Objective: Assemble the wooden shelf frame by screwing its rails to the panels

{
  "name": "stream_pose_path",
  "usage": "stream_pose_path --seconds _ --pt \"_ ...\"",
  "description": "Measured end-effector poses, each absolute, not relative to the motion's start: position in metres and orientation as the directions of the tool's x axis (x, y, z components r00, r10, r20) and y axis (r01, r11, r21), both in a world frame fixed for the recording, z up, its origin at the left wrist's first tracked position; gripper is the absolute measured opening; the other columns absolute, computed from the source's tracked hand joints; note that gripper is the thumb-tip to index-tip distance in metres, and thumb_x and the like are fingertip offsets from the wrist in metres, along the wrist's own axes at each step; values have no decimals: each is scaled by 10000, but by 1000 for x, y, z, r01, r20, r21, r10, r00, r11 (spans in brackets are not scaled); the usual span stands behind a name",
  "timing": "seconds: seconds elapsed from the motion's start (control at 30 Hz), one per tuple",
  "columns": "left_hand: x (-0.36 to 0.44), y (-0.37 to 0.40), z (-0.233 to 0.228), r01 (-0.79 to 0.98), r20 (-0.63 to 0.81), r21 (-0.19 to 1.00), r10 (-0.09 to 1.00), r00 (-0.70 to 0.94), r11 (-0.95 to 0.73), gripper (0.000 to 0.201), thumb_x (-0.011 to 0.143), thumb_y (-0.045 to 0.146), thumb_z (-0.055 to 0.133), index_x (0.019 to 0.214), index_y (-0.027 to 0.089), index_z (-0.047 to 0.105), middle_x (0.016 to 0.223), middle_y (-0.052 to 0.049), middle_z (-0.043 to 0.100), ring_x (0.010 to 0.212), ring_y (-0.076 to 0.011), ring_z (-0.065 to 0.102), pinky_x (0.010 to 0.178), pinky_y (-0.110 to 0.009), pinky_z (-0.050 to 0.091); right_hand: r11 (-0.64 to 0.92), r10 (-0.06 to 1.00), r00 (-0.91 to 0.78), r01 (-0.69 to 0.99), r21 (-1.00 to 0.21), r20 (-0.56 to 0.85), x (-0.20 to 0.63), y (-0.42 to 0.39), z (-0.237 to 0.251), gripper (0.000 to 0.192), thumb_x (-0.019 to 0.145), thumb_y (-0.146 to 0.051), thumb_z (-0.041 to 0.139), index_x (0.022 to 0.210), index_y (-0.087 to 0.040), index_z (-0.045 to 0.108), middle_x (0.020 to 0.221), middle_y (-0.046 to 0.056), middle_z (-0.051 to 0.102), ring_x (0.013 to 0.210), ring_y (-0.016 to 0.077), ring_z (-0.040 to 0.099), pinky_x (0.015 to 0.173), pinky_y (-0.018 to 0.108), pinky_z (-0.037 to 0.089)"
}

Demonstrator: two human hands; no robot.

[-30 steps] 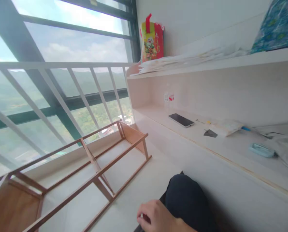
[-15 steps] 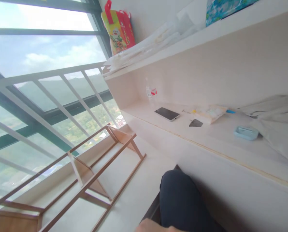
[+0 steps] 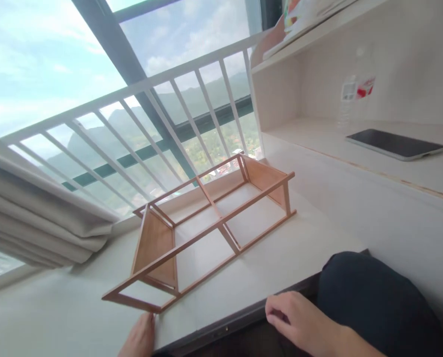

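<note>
Here the wooden frame point(image 3: 206, 228) lies just beyond the left hand point(image 3: 141, 337).

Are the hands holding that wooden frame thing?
No. The left hand only touches the near corner of the wooden frame. The right hand is loosely curled near the dark knee, holding nothing visible.

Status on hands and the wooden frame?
Left hand at wooden frame near corner, grip unclear. Right hand curled by knee, off frame. Phone on ledge, clear.
</note>
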State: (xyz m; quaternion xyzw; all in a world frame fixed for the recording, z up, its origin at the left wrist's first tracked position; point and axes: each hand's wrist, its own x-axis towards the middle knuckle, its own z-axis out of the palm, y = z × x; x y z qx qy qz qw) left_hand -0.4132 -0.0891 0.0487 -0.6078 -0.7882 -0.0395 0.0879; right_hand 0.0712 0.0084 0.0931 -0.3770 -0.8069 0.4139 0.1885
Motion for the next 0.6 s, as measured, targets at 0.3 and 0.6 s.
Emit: stream_pose_path --seconds 0.3,0.6 --pt "-393 -147 8 962 360 -156 920 -156 224 399 998 209 396 1285 227 672 1207 -66 711 1055 -205 667 946 -325 546 337 646 -745 475 -813 -167 70 3 77 193 972 -300 508 836 -243 631 796 0 698 747 189 629 685 290 365" --pt "-384 -161 -6 977 343 -149 934 -96 155 488 1000 364 490 1454 189 540 1444 -69 605 1270 -242 583 1067 -371 519 316 617 -760 476 -821 -203 69 3 68 210 988 -341 499 827 -257 604 811 0 698 754 194 632 693 291 395"
